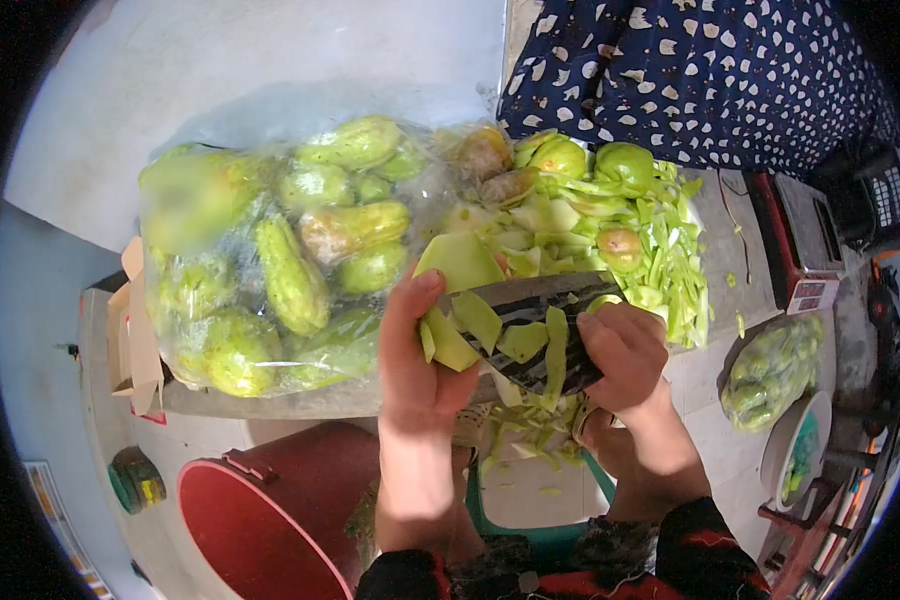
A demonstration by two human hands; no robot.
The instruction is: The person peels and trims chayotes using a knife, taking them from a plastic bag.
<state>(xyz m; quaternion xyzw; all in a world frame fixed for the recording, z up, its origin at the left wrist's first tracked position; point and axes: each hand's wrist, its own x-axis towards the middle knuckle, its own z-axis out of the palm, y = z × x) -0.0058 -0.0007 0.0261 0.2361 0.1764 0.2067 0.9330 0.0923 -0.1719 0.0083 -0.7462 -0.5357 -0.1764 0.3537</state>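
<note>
Knife blade: partly overlaid by peel slices; handle concealed within the right hand. Peeled fruit: partly masked by the blade and left hand. Plastic bag: upper-left contents blurred. Red bucket: rim cut off below. Patterned cloth: cropped by the top edge. Sleeves: cropped below. Label at right: print too small to read

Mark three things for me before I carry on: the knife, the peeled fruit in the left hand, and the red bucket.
Knife (522, 303): head view, dark face of the blade.
Peeled fruit (460, 261): head view, upper pale surface.
Red bucket (320, 465): head view, outer side.
</note>
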